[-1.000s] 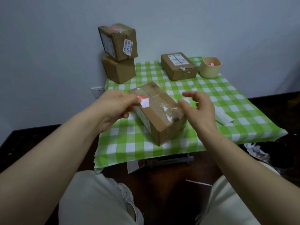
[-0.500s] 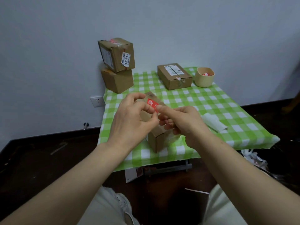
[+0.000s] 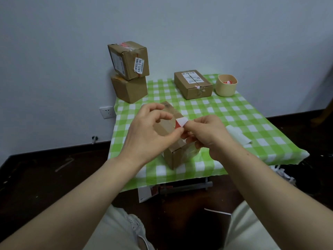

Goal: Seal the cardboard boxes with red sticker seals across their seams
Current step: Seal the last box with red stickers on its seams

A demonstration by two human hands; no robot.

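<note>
A long cardboard box lies on the green checked table, partly hidden behind my hands. Above it, my left hand and my right hand both pinch a red sticker seal, whose white backing is partly folded back. A flat box with a white label sits at the back. Two more boxes are stacked at the back left: a tilted one with red on its top seam, resting on a plain one.
A beige cup holding red stickers stands at the back right. White backing paper lies on the cloth to the right of my hands. Scraps of paper lie on the dark floor under the table's front edge and at the right.
My right hand came in from beside the box and joined the left on the sticker; both hands lifted above the box, and the white backing now peels away from the red face.
</note>
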